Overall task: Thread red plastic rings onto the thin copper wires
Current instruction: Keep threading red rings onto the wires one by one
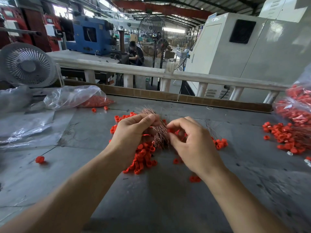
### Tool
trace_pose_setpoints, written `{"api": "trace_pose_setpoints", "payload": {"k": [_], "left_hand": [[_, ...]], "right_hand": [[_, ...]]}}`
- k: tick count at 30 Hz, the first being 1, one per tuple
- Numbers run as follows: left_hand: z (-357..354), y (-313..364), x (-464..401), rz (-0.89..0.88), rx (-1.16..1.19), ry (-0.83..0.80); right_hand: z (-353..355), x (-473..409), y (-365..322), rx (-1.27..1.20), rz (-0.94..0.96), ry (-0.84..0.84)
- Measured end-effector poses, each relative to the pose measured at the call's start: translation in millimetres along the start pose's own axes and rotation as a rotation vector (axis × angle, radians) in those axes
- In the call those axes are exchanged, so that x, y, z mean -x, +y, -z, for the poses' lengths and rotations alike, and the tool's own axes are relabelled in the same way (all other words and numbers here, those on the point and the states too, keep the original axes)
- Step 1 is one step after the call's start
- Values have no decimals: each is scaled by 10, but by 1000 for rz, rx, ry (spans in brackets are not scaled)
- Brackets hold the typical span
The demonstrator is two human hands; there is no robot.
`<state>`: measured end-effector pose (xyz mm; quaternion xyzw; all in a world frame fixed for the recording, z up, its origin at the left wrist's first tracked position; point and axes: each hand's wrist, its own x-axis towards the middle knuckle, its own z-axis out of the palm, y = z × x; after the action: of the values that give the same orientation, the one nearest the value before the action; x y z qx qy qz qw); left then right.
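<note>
Copper wire bundle held in left hand at table ctr, fingers curled round it. Red ring pinched by right hand, 3 o'clock of bundle. Loose rings heaped at 6 o'clock. Wires judged thin, springy, easily bent; best gripped nr tip. Rings light, rigid, slippery; taken by rim.

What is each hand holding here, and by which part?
Left hand grips the copper wire bundle near its middle. Right hand pinches a red ring at its fingertips.

A small white fan stands at the table's far left. Behind the railing stand a tall pedestal fan and a blue machine.
</note>
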<state>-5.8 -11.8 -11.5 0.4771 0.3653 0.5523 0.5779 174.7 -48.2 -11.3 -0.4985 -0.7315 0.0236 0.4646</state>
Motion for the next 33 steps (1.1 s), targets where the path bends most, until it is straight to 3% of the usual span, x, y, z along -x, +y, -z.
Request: {"api": "trace_pose_setpoints", "payload": {"k": [5,8,12,16,22,26,29,33], "left_hand": [[14,-24,5,-65,-151,-11],[38,-68,-9,-151,-357,36],[65,-80,-14,-210,-476,65],[81,-71,-12,-220,-491,91],[75,-30,11,-250,-539,104],[75,-18,5,-255,-534,125],[68,-20,6,-254,-542,125],[70,-30,-10,-254,-544,129]], "right_hand": [[158,-79,265,143,-139,135],[317,-99,463,286,-330,203],[484,-83,652,441,-597,135],[529,-89,703,510,-722,51],[518,-80,695,605,-683,-40],[515,-90,528,334,-518,-12],[452,-54,360,189,-417,-296],[390,-38,226,258,-348,-527]]}}
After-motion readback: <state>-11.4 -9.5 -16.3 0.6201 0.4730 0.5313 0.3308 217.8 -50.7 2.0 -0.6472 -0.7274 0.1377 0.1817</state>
